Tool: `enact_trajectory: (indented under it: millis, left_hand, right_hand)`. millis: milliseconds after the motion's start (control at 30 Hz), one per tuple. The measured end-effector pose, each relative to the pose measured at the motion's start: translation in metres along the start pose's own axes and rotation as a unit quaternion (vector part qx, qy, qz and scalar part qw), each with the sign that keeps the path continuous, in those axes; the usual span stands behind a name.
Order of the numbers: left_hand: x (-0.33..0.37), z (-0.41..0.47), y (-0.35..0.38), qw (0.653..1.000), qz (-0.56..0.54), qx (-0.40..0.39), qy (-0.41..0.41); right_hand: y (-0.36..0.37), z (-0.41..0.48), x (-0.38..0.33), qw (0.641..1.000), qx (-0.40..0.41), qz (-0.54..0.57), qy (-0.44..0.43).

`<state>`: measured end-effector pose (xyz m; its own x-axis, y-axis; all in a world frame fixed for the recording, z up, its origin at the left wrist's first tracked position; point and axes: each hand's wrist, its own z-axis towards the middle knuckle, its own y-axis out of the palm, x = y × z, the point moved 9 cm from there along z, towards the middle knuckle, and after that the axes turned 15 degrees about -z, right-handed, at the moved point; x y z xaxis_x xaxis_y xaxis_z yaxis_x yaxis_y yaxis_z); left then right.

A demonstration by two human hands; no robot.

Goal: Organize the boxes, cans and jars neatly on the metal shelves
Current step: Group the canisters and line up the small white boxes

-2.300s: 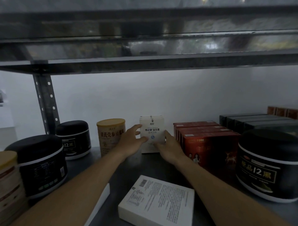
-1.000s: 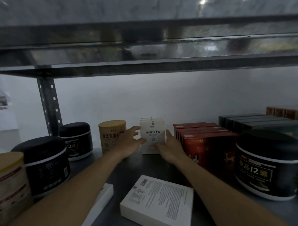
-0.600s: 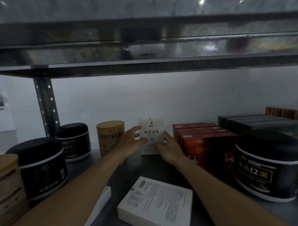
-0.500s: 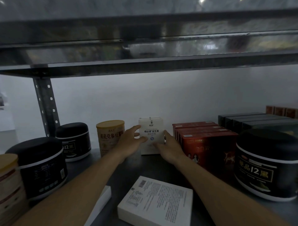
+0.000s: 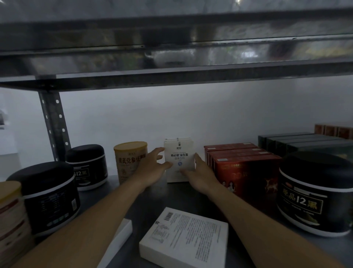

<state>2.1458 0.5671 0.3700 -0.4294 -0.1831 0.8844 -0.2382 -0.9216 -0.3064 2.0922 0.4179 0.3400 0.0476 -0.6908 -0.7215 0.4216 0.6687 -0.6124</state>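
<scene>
A plain white wall (image 5: 191,114) fills the background. It is lit softly, brightest near the middle and greyer toward the right. At the far left edge a brighter white ledge or block (image 5: 7,141) stands out against it, with a duller grey area below. Just above it, cut off by the frame edge, is a small dark shape (image 5: 1,117), too blurred to identify. A small bright spot of light (image 5: 237,1) glints at the very top.
</scene>
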Motion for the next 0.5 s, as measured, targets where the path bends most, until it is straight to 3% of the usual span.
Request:
enact_trajectory:
  millis: [500]
  left_hand:
    - [-0.0025,0.0017,-0.0048,1.0,0.021,0.021,-0.001]
  right_hand:
    - [-0.0056,-0.0066,-0.005,1.0,0.006,-0.023,0.001]
